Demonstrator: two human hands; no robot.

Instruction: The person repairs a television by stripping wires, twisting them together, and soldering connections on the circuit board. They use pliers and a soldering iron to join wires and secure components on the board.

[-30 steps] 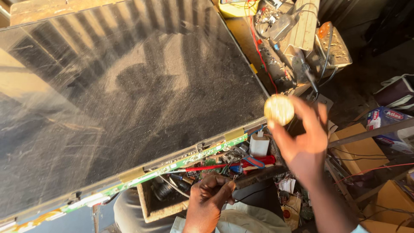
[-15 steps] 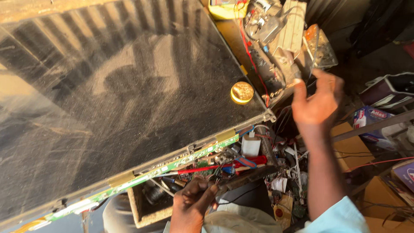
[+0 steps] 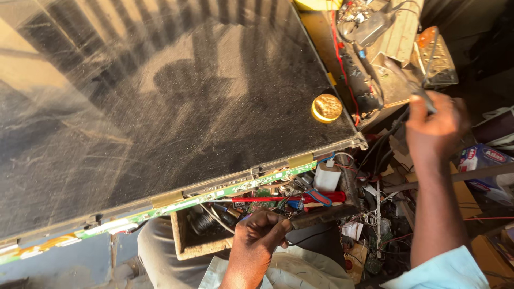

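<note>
Since the preceding frame, the right hand [image 3: 435, 124] has closed from an open, spread pose onto a slim dark tool [image 3: 412, 85], while the round gold tin [image 3: 326, 108] rests in the same spot near the right corner of the large dark panel [image 3: 171, 118]. The right hand's fingers are curled around the tool's lower end; its shaft runs up and to the left from the fist, toward the cluttered wooden bench edge [image 3: 342, 59] with its red wire and small parts. What kind of tool it is cannot be told, as it is blurred. The left hand [image 3: 257, 235] is low in the view, closed on the handle end of a dark, long tool [image 3: 324, 214] whose axis lies nearly level and points right, just below a red-handled screwdriver [image 3: 289, 198] and a small white bottle [image 3: 326, 176]. Both lie in the jumble of wires beneath the panel's lower edge, where a green circuit strip [image 3: 241, 187] runs along the frame. The gold tin lies to the left of and slightly below the right hand, well apart from it and with the panel's corner between; the right hand is the nearer of the two, the left being farther off below.
</note>
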